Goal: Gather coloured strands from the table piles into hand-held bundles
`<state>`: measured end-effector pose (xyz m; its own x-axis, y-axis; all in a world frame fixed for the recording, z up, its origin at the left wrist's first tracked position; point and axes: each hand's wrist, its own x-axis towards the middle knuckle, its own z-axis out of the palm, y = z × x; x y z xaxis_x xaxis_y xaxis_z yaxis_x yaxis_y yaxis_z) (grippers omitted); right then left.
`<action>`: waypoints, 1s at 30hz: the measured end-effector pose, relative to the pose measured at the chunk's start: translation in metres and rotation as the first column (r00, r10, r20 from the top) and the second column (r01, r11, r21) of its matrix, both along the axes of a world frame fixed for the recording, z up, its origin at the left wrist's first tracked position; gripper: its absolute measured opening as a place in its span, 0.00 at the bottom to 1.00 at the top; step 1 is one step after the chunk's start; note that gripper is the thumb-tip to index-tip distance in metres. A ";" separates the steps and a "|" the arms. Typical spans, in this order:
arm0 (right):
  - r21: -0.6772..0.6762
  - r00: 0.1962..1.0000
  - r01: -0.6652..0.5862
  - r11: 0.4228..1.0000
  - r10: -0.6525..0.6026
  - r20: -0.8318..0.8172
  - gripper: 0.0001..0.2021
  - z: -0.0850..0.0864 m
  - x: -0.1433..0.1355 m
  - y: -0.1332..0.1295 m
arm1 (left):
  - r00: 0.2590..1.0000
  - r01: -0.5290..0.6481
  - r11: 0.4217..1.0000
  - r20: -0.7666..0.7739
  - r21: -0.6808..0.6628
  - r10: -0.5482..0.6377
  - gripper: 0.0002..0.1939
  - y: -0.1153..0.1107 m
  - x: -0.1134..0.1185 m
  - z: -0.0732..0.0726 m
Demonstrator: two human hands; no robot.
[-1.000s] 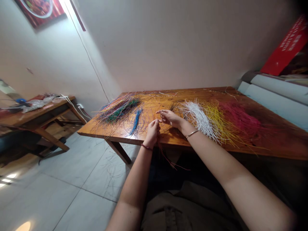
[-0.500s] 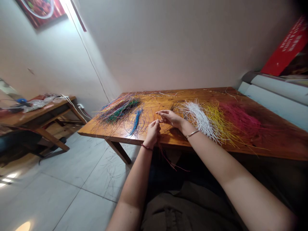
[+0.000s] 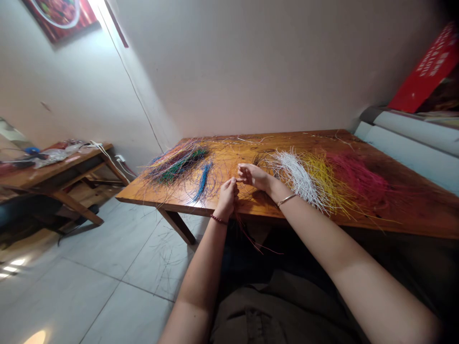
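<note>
My left hand (image 3: pixel 228 195) is closed in a pinch on thin reddish strands (image 3: pixel 247 234), whose ends hang past the table's front edge. Close beside it on the right, my right hand (image 3: pixel 253 176) has its fingers bent together at the strands' upper part; the fine ends between the fingertips are too small to make out. To the left on the wooden table (image 3: pixel 229 209) lie a small blue bundle (image 3: pixel 203 181) and a mixed pile of coloured strands (image 3: pixel 175 165). White strands (image 3: pixel 299 179), yellow strands (image 3: pixel 324 177) and pink strands (image 3: pixel 358 179) lie to the right.
Loose wires are scattered along the table's back edge by the wall. Rolled white sheets (image 3: pixel 412 143) and a red box (image 3: pixel 425 71) stand at the right. A second wooden table (image 3: pixel 71 165) with plastic bags is at the far left.
The fingers of my right hand have curled in and moved slightly right; they were stretched further left over my left hand before. My left hand has barely moved.
</note>
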<state>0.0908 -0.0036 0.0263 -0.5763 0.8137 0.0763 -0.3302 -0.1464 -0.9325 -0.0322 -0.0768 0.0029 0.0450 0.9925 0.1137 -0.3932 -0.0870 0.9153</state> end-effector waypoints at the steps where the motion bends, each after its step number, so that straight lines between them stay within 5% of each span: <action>1: 0.001 1.000 0.020 1.000 -0.020 0.010 0.13 0.000 0.000 0.000 | 1.000 -0.002 1.000 0.005 0.001 0.002 0.17 0.000 0.000 0.000; 13: 0.044 0.998 0.029 0.999 -0.031 0.054 0.07 0.007 -0.001 -0.009 | 1.000 -0.006 0.999 0.021 -0.039 0.007 0.16 0.000 0.001 0.001; 30: 0.168 0.986 -0.001 0.986 -0.027 0.164 0.12 0.008 -0.002 -0.017 | 0.999 -0.006 0.999 0.043 -0.032 0.008 0.16 -0.003 0.001 0.004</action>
<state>0.0892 -0.0203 0.0342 -0.5816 0.8051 0.1162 -0.1707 0.0189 -0.9851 -0.0310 -0.0796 0.0066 0.0338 0.9959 0.0842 -0.4320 -0.0614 0.8998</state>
